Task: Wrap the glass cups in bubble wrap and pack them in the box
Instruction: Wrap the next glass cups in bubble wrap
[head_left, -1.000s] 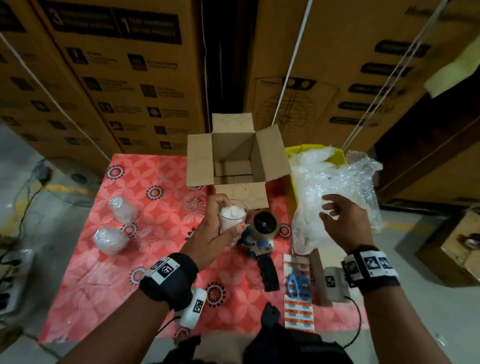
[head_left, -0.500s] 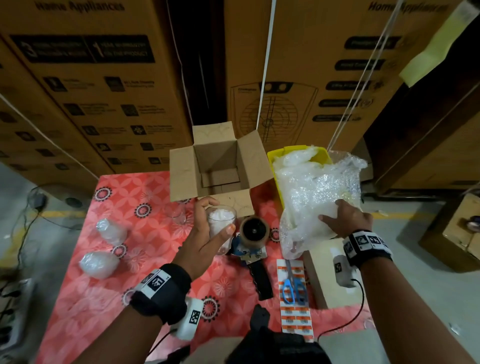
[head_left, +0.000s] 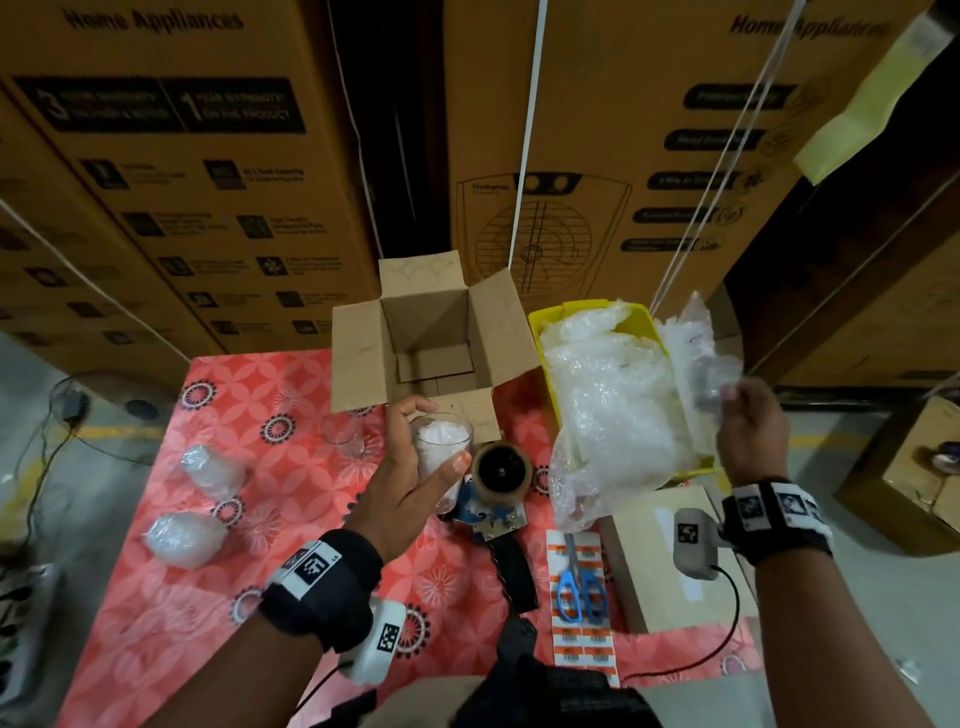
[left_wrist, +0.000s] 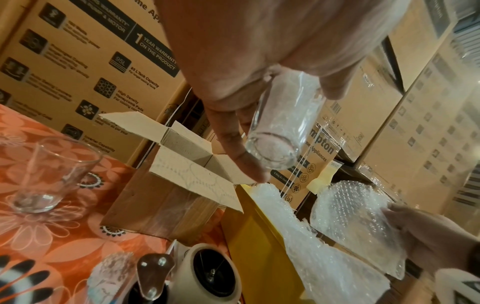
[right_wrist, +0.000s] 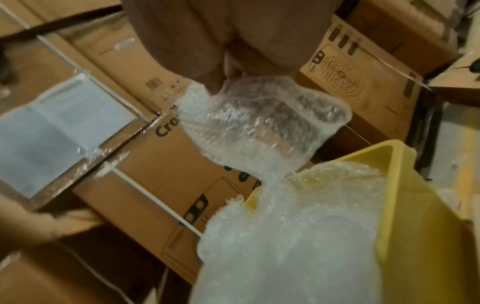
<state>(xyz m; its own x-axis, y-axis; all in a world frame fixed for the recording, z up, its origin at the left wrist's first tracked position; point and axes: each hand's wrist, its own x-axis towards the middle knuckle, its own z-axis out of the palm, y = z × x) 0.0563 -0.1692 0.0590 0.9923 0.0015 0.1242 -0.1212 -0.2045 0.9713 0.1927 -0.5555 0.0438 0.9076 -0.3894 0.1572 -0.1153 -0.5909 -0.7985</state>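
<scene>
My left hand (head_left: 415, 467) grips a glass cup (head_left: 441, 457) stuffed with bubble wrap, held above the red cloth just in front of the open cardboard box (head_left: 431, 338); the same cup (left_wrist: 280, 123) shows in the left wrist view. My right hand (head_left: 748, 431) pinches a sheet of bubble wrap (head_left: 701, 364) and holds it up beside the yellow bin (head_left: 545, 322), which is full of bubble wrap. That sheet (right_wrist: 259, 123) hangs from my fingers in the right wrist view. A bare glass cup (head_left: 343, 436) stands left of the box. Two wrapped cups (head_left: 213, 467) (head_left: 182, 538) lie further left.
A tape dispenser (head_left: 498, 493) lies on the cloth between my hands. Blue scissors (head_left: 579, 587) rest on a sheet of orange labels beside a small closed carton (head_left: 654, 566). Tall appliance cartons (head_left: 156, 182) wall in the back. Cables lie on the floor at left.
My right hand reached to the bubble wrap in the yellow bin, took hold of a sheet and lifted it up to the right. The left hand kept holding the stuffed cup.
</scene>
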